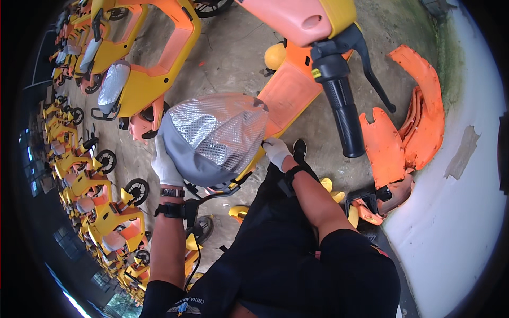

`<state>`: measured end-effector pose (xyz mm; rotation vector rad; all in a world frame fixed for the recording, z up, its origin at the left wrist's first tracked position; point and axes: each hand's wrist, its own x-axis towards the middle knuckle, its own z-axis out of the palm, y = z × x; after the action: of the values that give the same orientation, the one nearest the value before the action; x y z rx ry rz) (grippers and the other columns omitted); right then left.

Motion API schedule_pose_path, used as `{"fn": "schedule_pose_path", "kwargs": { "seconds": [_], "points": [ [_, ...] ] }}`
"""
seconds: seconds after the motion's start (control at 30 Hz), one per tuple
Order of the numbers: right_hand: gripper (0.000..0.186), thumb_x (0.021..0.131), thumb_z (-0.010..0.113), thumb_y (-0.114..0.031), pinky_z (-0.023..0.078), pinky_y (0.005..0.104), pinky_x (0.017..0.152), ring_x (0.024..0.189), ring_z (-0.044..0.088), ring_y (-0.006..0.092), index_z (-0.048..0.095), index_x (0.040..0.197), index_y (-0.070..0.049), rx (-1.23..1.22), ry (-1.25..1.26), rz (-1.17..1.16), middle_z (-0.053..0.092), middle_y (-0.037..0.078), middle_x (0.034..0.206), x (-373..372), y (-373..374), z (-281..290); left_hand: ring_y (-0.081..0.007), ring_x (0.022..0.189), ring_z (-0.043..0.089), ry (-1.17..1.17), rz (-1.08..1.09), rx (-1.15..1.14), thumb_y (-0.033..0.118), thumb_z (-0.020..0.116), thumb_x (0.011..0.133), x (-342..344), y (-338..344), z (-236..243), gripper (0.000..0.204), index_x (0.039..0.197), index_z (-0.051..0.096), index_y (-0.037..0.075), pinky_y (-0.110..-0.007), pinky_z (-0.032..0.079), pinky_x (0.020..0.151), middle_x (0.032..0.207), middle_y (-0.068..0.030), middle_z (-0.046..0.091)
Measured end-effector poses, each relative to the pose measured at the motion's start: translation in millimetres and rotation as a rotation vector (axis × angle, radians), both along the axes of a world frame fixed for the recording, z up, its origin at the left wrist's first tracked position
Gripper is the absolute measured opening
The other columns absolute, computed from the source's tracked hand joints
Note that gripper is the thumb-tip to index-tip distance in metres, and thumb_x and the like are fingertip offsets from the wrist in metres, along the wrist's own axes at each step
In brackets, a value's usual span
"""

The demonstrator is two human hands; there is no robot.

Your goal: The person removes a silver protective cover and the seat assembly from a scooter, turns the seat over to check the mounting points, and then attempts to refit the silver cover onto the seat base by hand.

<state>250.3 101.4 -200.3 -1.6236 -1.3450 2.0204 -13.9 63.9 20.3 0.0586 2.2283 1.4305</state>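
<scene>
A silver quilted seat cover (pixel 217 135) with a grey cloth edge sits over the seat of a yellow and orange scooter in front of me. My left hand (pixel 167 165), in a white glove, holds the cover's grey left edge, its fingers running along the side and partly hidden. At the cover's near right edge, my right hand (pixel 277 151), gloved too, has its fingers closed on the rim. The scooter's orange footboard (pixel 290 85) stretches away beyond the cover. Its black handlebar grip (pixel 343 114) and brake lever (pixel 374 79) stand to the right.
Another scooter (pixel 154 74) with a silver-covered seat stands at the far left. Rows of yellow scooters (pixel 98 212) fill the left side. Orange body panels (pixel 408 116) lean by the white wall (pixel 456 222) on the right, with loose yellow and black parts (pixel 366 204) below them.
</scene>
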Motion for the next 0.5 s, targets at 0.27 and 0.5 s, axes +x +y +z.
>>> {"fn": "schedule_pose_path", "kwargs": {
  "seconds": [0.27,0.5],
  "points": [
    [0.026,0.093,0.045,-0.03,0.049,0.0493,0.08,0.092,0.063,0.039,0.063,0.1,-0.013,0.294,-0.194,0.501,0.067,0.016,0.099,37.1,-54.8,-50.5,-0.0206,0.096,0.063,0.078,-0.071,-0.083,0.047,0.063,0.091,7.5,28.1,19.4,0.064,0.121,0.059,-0.009,-0.031,0.052,0.085,0.114,-0.0128,0.065],
    [0.03,0.09,0.053,-0.03,0.049,0.0476,0.081,0.094,0.062,0.0399,0.059,0.11,-0.009,0.199,-0.125,0.203,0.066,0.02,0.097,17.1,-7.3,10.9,-0.0199,0.097,0.062,0.105,-0.126,-0.144,0.046,0.06,0.093,16.9,54.3,31.6,0.06,0.121,0.059,-0.008,-0.031,0.051,0.084,0.114,-0.0116,0.065]
  ]
}}
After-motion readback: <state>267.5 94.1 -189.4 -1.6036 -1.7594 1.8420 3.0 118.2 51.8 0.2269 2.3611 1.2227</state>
